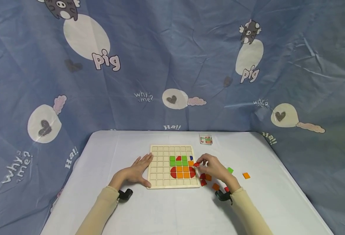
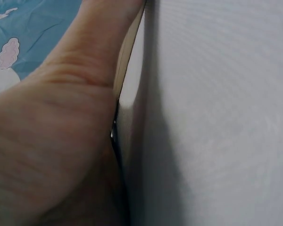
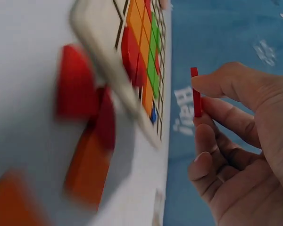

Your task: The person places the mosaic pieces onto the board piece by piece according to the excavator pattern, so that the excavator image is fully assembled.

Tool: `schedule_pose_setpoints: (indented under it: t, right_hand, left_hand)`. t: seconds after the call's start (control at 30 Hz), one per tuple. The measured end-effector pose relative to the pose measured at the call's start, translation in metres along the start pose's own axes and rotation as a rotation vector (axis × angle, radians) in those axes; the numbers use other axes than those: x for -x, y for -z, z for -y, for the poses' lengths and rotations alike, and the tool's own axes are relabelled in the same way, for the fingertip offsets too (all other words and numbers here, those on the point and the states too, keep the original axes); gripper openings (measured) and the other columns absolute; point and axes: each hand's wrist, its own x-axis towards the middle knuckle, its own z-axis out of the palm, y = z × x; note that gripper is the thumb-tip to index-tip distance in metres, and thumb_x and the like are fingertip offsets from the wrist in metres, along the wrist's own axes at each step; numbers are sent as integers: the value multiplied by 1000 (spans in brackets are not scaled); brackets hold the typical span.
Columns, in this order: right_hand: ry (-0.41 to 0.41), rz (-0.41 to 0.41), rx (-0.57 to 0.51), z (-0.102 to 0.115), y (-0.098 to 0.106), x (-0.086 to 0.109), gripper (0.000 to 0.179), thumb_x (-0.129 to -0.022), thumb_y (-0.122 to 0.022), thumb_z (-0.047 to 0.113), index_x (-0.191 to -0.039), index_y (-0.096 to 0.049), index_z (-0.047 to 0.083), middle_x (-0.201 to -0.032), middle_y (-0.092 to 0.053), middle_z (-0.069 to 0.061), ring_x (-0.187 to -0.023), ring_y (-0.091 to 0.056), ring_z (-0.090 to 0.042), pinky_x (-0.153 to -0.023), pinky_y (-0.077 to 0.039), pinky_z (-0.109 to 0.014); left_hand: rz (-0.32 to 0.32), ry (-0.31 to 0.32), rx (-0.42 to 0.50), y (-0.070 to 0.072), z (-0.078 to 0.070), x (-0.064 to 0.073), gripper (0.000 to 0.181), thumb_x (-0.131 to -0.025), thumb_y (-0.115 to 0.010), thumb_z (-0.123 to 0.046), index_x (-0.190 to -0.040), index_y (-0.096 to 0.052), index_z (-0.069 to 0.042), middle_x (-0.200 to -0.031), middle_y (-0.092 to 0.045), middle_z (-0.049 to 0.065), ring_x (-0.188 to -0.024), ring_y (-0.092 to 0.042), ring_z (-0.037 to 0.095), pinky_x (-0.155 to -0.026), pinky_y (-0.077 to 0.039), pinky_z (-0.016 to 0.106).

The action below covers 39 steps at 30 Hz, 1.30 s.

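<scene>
A wooden grid board (image 1: 160, 163) lies on the white table, with green, orange, red and blue tiles set in its right half. My left hand (image 1: 135, 171) rests at the board's left edge, fingers spread and thumb near the lower corner. At the board's right edge, my right hand (image 1: 215, 168) pinches a red tile (image 3: 196, 94) between thumb and fingers. That tile looks like a quarter circle in the head view and appears edge-on in the right wrist view. A small blue tile (image 1: 191, 158) sits near the held one. The left wrist view shows mostly palm and thumb base.
Loose red tiles (image 1: 203, 182) and orange tiles (image 1: 215, 186) lie right of the board, some under the right forearm. A green tile (image 1: 230, 170) and another orange tile (image 1: 246, 175) are farther right. Behind the board is a small picture card (image 1: 205, 139). A blue printed cloth hangs behind the table.
</scene>
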Motion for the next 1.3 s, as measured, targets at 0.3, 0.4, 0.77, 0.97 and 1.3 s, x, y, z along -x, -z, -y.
schedule_pose_setpoints:
  t: [0.3,0.4,0.77,0.97,1.3]
  right_hand:
    - [78,83,23,25,-32,-75,13,-85,-71,16,-98,-69,13,-95,-65,4,-79,-55,-10,-67,-50,-24]
    - [88,95,33,28,-39,-93,12,-86,-71,16,-97,-69,13,-95,-65,3,-79,-56,-9,-69,-51,-23]
    - [38,175,43,25,-55,-121,12,-86,-71,12,-98,-71,10,-93,-65,-1,-79,-59,-10,-71,-53,-24]
    - [-15,186,12,22,-57,-122,12,-86,-72,12,-98,-72,11,-94,-65,-1,-80,-58,-11,-71,-52,-25]
    - [-51,207,-28,24,-57,-125,13,-85,-72,13,-98,-71,12,-93,-64,-1,-79,-55,-13,-69,-49,-25]
  left_hand:
    - [-11,2,-1,-1,1,-1,137,-60,-79,-65,-154,-2,-2,-163,3,13,-151,4,31,-122,4,53]
    - [2,7,-15,-2,2,-2,137,-60,-78,-66,-155,0,-4,-163,5,11,-151,6,30,-122,4,51]
    - [-5,19,-3,-2,3,-2,138,-58,-78,-67,-155,-2,-5,-164,4,10,-151,5,28,-122,5,51]
    - [-6,13,9,-1,2,-2,138,-58,-79,-66,-155,-2,-5,-164,3,11,-151,5,29,-122,5,52]
    - [-3,13,-11,-2,3,-2,138,-59,-78,-67,-155,-1,-5,-164,4,10,-151,6,28,-122,5,51]
